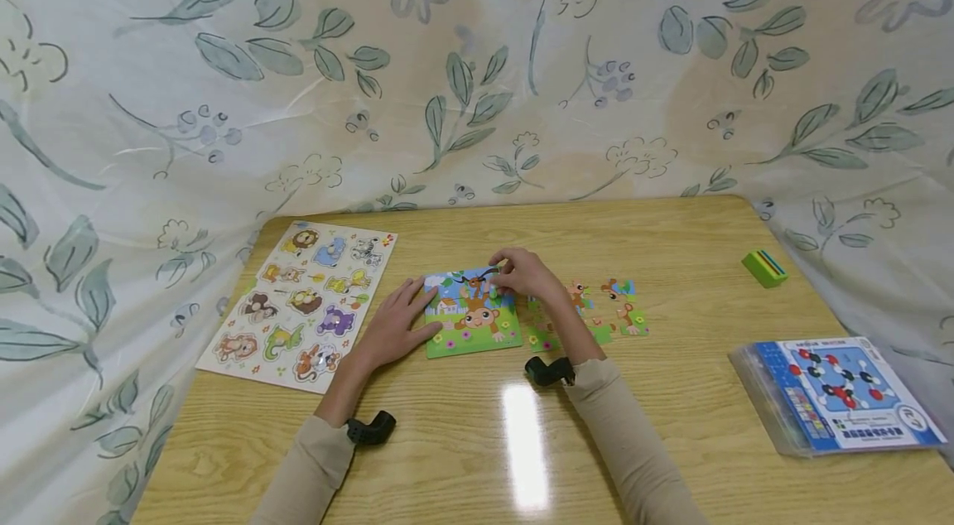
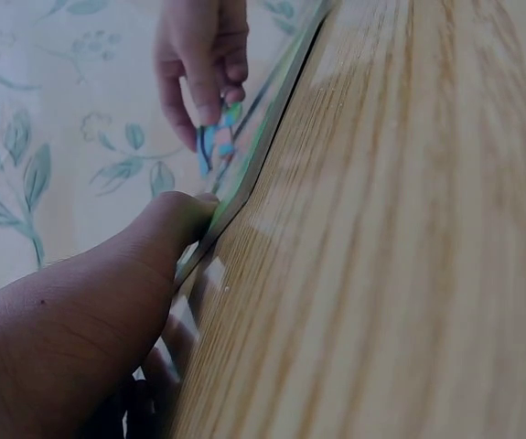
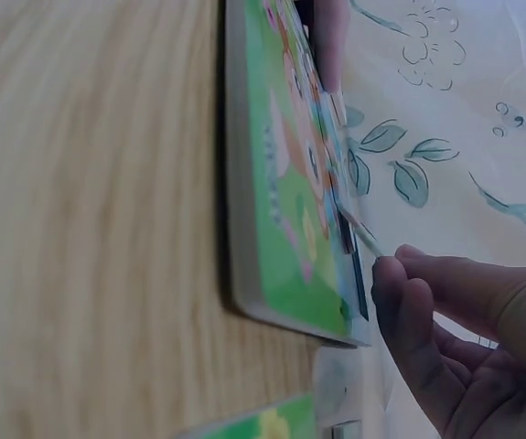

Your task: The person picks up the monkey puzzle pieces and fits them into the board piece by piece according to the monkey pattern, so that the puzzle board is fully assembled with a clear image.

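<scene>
A monkey jigsaw puzzle [image 1: 477, 326] lies in its board on the wooden table, its upper right part showing dark gaps. My left hand [image 1: 395, 324] rests along the board's left edge with fingers extended, and in the left wrist view its thumb [image 2: 185, 212] presses on the rim. Over the upper right corner, my right hand [image 1: 525, 270] pinches a small bluish puzzle piece [image 2: 212, 146] between thumb and fingertips. That piece is tilted, its lower edge right at the board's surface in the right wrist view. Several loose puzzle pieces [image 1: 632, 318] lie right of the board, partly behind the right forearm.
A white animal puzzle board [image 1: 298, 301] lies at the left. At the right stand a green block with coloured stripes [image 1: 764, 268] and a plastic-wrapped set with a molecule picture [image 1: 850, 392]. A floral cloth [image 1: 477, 78] hangs behind the table [image 1: 447, 459].
</scene>
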The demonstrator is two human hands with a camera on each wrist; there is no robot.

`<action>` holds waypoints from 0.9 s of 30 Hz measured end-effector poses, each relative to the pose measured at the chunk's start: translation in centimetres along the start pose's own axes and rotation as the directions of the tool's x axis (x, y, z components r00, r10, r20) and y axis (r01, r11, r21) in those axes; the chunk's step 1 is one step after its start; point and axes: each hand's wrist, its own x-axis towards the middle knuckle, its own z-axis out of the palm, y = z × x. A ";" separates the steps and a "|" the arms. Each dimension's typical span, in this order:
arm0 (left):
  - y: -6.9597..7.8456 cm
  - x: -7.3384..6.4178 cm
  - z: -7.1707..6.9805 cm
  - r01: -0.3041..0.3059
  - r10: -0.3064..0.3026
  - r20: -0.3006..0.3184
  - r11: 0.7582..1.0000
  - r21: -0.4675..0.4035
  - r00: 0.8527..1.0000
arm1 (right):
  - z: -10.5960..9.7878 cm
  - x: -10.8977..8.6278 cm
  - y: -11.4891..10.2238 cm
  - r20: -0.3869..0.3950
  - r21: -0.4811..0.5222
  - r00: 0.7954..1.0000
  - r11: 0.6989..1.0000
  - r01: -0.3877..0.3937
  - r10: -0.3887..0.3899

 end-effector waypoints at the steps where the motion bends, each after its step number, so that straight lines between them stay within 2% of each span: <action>1: 0.0 0.0 0.0 -0.001 0.001 -0.001 1.000 0.000 1.000 | 0.0 0.0 0.0 0.005 -0.008 1.000 1.000 0.000 0.000; 10: -0.2 0.0 0.0 -0.002 0.002 -0.002 1.000 0.006 1.000 | -0.3 0.1 0.1 0.032 -0.089 0.999 0.996 -0.006 0.009; 20: -0.5 0.1 0.2 0.000 0.000 -0.008 1.000 0.006 1.000 | 0.0 0.1 0.2 0.028 -0.148 0.997 0.986 0.070 -0.067; 24: -0.5 0.1 0.3 -0.001 0.001 -0.010 1.000 0.013 1.000 | 0.2 0.0 0.2 0.020 -0.230 0.996 0.969 0.088 -0.086; 27: -0.4 0.1 0.3 -0.005 0.005 -0.013 1.000 0.019 1.000 | 0.3 0.1 0.3 0.024 -0.312 0.994 0.943 0.113 -0.111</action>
